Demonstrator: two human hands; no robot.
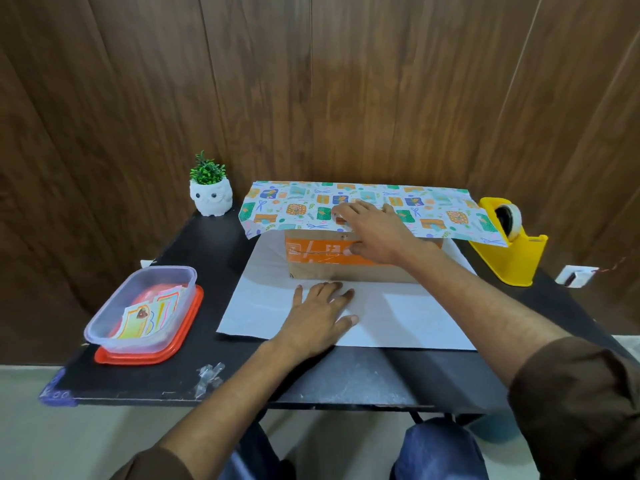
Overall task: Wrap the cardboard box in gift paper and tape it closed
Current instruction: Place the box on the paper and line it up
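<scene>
Nearest us, our left hand (322,313) lies flat, fingers spread, on the white underside of the gift paper (398,317). We judge that this pins the sheet to the table (346,375) so it cannot slide. Just beyond it the cardboard box (322,266) sits on that sheet. Our right hand (372,230) presses straight fingers on the box top, holding the paper's printed far flap folded over it. Farther right, the tape dispenser (512,247) stands handy for sealing.
</scene>
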